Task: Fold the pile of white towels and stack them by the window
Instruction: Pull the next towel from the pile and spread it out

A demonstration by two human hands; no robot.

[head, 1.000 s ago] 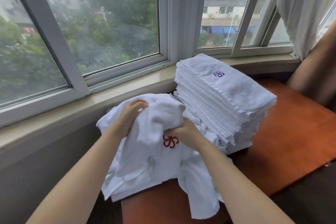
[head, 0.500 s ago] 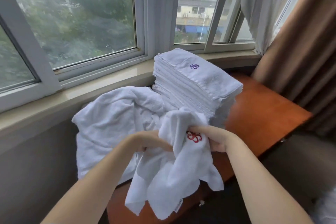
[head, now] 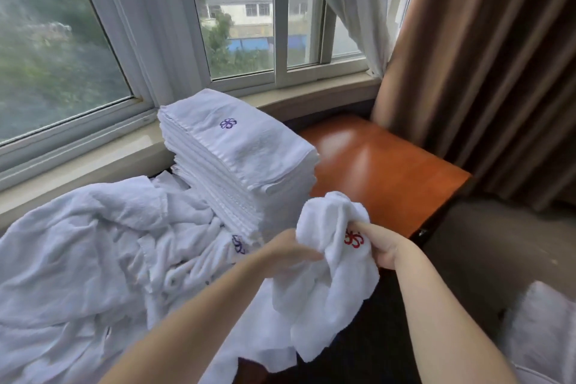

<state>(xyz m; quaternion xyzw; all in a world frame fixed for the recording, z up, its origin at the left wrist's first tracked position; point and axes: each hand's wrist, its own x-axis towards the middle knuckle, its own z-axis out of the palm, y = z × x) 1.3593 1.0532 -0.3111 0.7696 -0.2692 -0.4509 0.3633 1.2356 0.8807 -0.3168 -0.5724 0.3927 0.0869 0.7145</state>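
A crumpled white towel point(head: 324, 299) with a red flower emblem hangs in front of me, off the table's near edge. My left hand point(head: 288, 248) grips its left side. My right hand point(head: 381, 246) pinches it beside the emblem, thumb on top. A tall stack of folded white towels point(head: 246, 153), with a purple emblem on top, stands on the table against the window sill. To the left lies a loose pile of unfolded white towels point(head: 81, 265).
The orange-brown wooden table point(head: 380, 171) has bare surface right of the stack. A window sill point(head: 311, 97) runs behind. A brown curtain point(head: 486, 65) and a sheer white curtain point(head: 352, 0) hang at the right. More white cloth point(head: 542, 327) lies at the lower right.
Both hands have lifted the red-emblem towel off the loose pile and carried it rightward, in front of the folded stack. My view has swung right, toward the curtain.
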